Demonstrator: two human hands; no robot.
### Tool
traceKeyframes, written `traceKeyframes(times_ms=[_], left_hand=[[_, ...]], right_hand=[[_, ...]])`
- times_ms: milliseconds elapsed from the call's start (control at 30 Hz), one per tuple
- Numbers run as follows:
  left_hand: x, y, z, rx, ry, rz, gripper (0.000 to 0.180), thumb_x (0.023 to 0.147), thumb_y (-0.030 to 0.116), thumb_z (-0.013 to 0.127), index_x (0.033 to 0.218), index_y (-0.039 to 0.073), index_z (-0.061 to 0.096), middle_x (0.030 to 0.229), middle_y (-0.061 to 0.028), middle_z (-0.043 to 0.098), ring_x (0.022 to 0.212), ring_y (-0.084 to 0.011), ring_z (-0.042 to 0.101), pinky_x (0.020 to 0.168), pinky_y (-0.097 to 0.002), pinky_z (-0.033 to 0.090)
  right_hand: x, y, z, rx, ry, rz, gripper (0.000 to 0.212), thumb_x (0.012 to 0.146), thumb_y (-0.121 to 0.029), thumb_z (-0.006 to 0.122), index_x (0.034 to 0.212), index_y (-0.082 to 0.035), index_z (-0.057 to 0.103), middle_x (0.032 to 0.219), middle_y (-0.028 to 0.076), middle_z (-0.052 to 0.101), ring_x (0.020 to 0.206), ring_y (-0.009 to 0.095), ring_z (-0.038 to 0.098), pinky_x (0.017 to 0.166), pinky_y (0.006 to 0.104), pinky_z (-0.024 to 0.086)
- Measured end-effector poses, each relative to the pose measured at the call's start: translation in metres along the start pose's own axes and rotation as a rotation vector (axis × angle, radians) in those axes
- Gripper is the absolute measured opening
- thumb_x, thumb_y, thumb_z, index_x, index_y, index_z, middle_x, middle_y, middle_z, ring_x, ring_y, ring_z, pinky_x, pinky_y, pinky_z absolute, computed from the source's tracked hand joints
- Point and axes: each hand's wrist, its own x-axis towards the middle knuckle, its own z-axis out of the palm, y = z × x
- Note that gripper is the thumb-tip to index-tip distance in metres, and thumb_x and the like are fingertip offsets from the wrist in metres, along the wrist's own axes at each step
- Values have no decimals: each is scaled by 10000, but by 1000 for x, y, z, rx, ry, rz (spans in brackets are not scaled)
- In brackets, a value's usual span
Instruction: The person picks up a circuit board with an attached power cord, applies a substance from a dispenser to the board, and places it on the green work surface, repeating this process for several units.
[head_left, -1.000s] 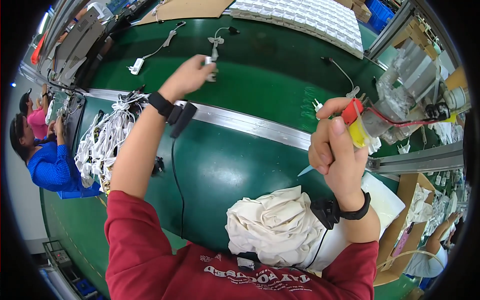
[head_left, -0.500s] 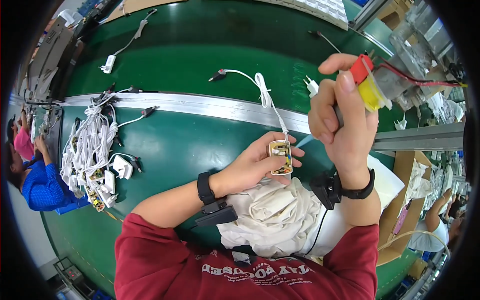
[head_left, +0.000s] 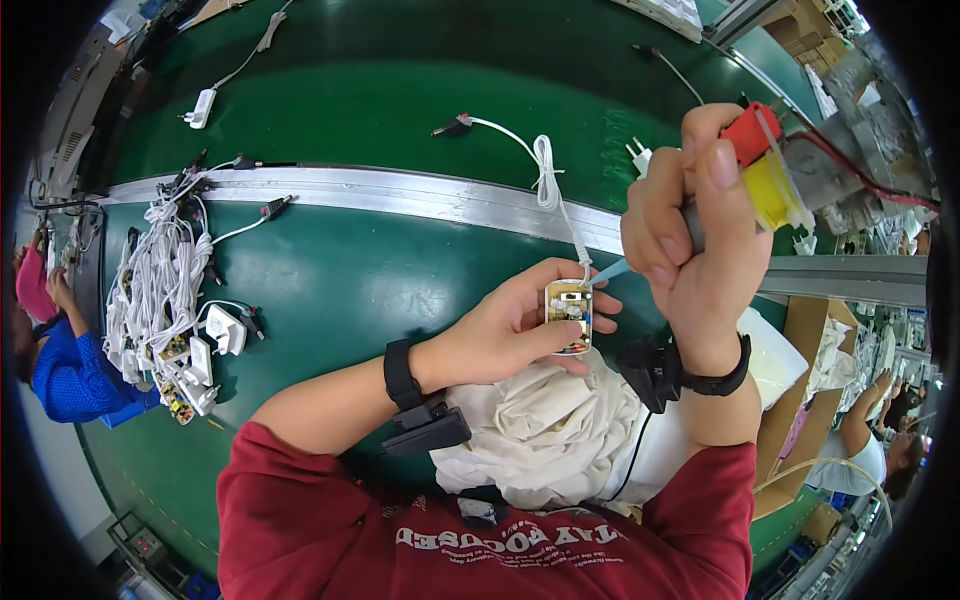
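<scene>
My left hand (head_left: 510,325) holds an open power adapter (head_left: 568,318), its circuit board facing up and the thumb lying over the board's lower part. A white cord (head_left: 548,175), tied in a bundle, runs from the adapter's top to a black-ended plug on the bench. My right hand (head_left: 695,225) is closed around a hand tool (head_left: 770,190) with a red part, a yellow part and wires. Its tapered blue nozzle (head_left: 612,270) points at the adapter's top edge near the cord; whether it touches, I cannot tell.
A heap of white corded adapters (head_left: 165,290) lies on the left of the green bench. A metal strip (head_left: 380,193) crosses the bench. White cloth (head_left: 540,430) bunches before me. A cardboard box (head_left: 790,430) stands at right. Other people sit at both sides.
The blue nozzle has come nearer the adapter's top edge. My left hand has tilted the adapter slightly, and its thumb sits lower on the board. The view has shifted a little.
</scene>
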Motion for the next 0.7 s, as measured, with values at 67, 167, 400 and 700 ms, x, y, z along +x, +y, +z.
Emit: traceKeyframes(times_ms=[67,167,400,700], left_hand=[[0,-1,0,-14,0,1,436,915,25,485,1318,63,321,1294,-138,467,1177,-225,504,854,-370,542],[0,-2,0,-38,0,4,422,913,11,478,1301,65,322,1270,-125,486,1151,-198,519,840,-350,546],[-1,0,-1,-35,3,-4,436,909,5,483,1308,63,318,1271,-133,483,1156,-201,516,835,-352,548],[-2,7,-7,-146,156,7,380,926,48,453,1296,70,370,1244,-135,514,1142,-214,533,861,-374,537]], right_hand=[[0,1,0,-9,-7,-7,236,964,-329,425,915,-101,393,469,-18,325,336,60,273,317,216,213],[-3,1,4,182,55,37,193,917,-201,536,853,-63,417,518,-31,399,398,31,319,375,203,245],[-2,1,5,22,32,-1,245,947,-303,464,946,-63,417,478,-28,341,356,49,289,339,213,224],[-12,-11,11,-25,-32,74,331,952,-386,440,1023,-69,375,464,-20,312,340,59,258,326,219,211]])
